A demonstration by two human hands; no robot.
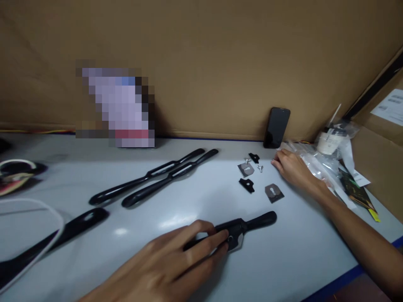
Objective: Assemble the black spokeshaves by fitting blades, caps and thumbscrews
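Observation:
Across the front of the table lies a black spokeshave (261, 221), with a blade and cap at its middle. My left hand (182, 256) is closed over its near handle and body, covering part of them. Farther right, my right hand (291, 167) rests on the table with fingers curled together; whatever they may hold is hidden. Left of it are two metal blades (246, 169) with slots, two small black caps (247, 185) and two silver thumbscrews (260, 168). Two bare black spokeshave bodies (126, 186) lie side by side at centre left.
A dark phone (277, 128) leans on the cardboard wall (201, 63) at the back. Clear plastic bags (311, 161) and a white cup (330, 141) crowd the right side. A white cable (47, 205) loops over a long black object (78, 224) at left.

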